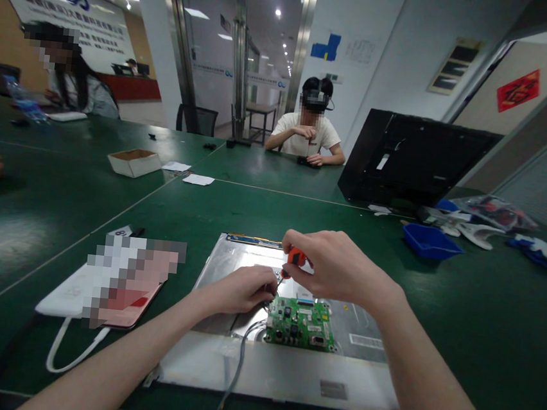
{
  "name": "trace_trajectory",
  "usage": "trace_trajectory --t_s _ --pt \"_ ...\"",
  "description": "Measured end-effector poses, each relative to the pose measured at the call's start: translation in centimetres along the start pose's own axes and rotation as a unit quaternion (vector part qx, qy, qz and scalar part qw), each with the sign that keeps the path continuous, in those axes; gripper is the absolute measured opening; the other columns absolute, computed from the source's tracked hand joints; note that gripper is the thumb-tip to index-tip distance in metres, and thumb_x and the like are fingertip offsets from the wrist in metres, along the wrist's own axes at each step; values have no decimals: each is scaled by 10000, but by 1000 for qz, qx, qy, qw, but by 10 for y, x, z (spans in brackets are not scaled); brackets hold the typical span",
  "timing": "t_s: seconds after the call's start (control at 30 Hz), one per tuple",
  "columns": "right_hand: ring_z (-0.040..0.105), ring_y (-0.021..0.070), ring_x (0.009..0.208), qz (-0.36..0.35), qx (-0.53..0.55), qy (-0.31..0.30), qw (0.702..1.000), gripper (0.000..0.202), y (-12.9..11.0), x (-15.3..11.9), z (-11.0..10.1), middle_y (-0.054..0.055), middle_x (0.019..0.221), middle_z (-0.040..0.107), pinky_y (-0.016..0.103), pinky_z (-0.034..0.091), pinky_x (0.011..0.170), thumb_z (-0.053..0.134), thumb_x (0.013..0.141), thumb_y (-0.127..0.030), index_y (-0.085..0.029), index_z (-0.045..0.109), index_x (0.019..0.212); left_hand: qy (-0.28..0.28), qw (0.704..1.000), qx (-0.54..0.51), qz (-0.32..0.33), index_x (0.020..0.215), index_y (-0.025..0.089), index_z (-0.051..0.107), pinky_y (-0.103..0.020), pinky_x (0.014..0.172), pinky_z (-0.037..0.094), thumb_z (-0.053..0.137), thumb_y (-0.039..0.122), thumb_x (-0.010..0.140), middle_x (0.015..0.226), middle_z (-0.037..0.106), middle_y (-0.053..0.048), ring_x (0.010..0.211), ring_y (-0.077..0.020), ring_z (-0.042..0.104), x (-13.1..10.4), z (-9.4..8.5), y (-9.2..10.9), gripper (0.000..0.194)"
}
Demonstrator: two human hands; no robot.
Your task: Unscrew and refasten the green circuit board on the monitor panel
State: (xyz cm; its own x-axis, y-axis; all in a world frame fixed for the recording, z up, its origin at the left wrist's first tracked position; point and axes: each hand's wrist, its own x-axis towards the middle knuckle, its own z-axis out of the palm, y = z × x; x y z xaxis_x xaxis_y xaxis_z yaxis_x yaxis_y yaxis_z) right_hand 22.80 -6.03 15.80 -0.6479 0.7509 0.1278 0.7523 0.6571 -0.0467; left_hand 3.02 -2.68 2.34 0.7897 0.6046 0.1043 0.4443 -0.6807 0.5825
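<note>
Our right hand [333, 265] is closed around the orange screwdriver [295, 258], whose shaft slants down toward seven o'clock to a tip at the top left corner of the green circuit board [301, 324]; our left hand [241, 289] pinches something too small to tell just beside that tip, so it is the nearer hand; the board lies on the metal panel [281, 373], a grey cable [239, 356] trailing toward six o'clock; a phone [100, 291] sits at nine o'clock, a blue tray [429, 241] at two.
</note>
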Motion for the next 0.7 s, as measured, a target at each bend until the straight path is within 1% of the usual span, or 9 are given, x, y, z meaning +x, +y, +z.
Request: trace_trajectory --t_s 0.2,0.47,0.7 --pt "581 138 656 -5 -6 -9 1000 108 0 0 0 11 787 688 261 259 563 558 874 -261 -213 561 971 0 1000 -3 1 902 176 591 -277 728 442 569 103 862 914 645 -38 842 -189 594 0 -1 2 86" --pt "566 129 639 -10 -6 -1 1000 114 1 0 2 9 775 683 264 248 557 566 868 -249 -210 565 975 3 1000 -5 -4 918 182 584 -273 724 443 565 96 854 907 647 -36 830 -184 592 0 -2 5 108" --pt "567 133 645 -11 -7 -9 1000 118 -1 1 1 13 787 685 263 249 550 560 874 -259 -209 565 980 1 1000 -5 1 900 183 609 -290 751 452 548 106 857 933 649 -44 859 -194 595 0 0 2 107"
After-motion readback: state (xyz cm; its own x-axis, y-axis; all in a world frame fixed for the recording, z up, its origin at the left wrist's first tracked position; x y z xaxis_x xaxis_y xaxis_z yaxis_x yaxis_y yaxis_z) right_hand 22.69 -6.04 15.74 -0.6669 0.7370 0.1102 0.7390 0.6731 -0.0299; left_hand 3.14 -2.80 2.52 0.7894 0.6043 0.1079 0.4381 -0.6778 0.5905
